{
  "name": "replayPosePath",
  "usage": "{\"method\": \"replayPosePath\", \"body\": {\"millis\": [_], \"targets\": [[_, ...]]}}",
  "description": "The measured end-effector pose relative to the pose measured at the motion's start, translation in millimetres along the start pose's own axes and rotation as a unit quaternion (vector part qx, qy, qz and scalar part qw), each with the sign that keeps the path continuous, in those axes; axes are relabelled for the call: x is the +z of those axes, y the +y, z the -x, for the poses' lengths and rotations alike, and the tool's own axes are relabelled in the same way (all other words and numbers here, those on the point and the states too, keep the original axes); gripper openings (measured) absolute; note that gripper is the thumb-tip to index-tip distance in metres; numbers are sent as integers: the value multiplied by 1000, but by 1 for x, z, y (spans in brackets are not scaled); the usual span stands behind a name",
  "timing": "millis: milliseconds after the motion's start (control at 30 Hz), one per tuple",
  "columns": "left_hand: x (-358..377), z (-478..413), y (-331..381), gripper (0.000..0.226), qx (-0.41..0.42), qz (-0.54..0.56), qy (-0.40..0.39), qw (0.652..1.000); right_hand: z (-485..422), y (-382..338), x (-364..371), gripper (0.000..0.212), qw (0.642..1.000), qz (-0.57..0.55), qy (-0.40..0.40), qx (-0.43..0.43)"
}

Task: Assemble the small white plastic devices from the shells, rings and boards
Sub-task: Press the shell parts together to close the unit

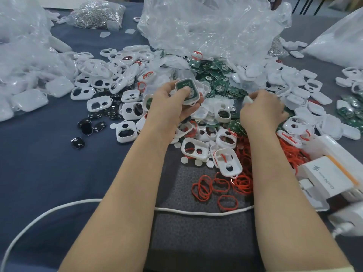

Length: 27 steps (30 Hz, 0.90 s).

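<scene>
My forearms [125, 193] fill the near edge, reaching out over the dark foam mat [196, 242] and the white cable [196, 213] that crosses it. Beyond them the loose shells [98, 104] spread in a wide heap over the table, with spare boards [218, 75] piled behind my hands and red rings [227, 202] scattered on the mat beside my right arm. My left hand [172, 107] is curled round the held shell [194, 100], lifted above the heap with its open face turned up toward me. A green seated board [181, 84] lies inside it, and my thumb presses down on it. The shell's long axis seems to run from its far edge down to the small loop at its near end. My right hand [261, 110] is just to the right, near but apart, at about the same reach. Its fingers are curled, pinching a small white piece [247, 99] too hidden to identify, perhaps a cover. I judge the next move is a short carry leftward onto the open face.
</scene>
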<state>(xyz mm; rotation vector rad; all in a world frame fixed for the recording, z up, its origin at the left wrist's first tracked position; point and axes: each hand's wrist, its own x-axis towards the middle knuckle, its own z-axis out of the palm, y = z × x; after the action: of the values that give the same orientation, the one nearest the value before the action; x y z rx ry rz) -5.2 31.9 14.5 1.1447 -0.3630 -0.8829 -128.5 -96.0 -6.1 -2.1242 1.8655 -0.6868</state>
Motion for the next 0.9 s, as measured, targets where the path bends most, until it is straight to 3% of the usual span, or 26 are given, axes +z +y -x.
{"method": "replayPosePath", "body": {"millis": [67, 133, 233, 300, 400, 533, 633, 733, 900], "targets": [[2, 1, 1, 27, -13, 13, 3, 1000, 3, -2, -7, 25, 992, -112, 35, -51], [3, 1, 2, 29, -22, 30, 8, 999, 10, -8, -15, 19, 960, -264, 12, -87], [5, 1, 2, 30, -27, 31, 15, 999, 26, -23, -23, 13, 846, -502, -158, -79], [6, 1, 2, 30, -28, 20, 21, 999, 35, -32, -21, 16, 789, -567, -227, -67], [6, 1, 1, 29, -24, -4, 16, 1000, 38, -37, -17, 15, 771, -586, -244, -53], [7, 2, 0, 29, -21, -24, 2, 999, 35, -31, -15, 10, 825, -519, -212, -75], [8, 3, 0, 29, -23, -22, -5, 999, 35, -30, -15, 11, 833, -502, -218, -84], [7, 3, 0, 28, -22, -20, -5, 1000, 38, -32, -17, 15, 801, -545, -238, -59], [7, 2, 0, 24, -21, -22, 2, 1000, 36, -31, -25, 17, 707, -652, -271, 45]]}}
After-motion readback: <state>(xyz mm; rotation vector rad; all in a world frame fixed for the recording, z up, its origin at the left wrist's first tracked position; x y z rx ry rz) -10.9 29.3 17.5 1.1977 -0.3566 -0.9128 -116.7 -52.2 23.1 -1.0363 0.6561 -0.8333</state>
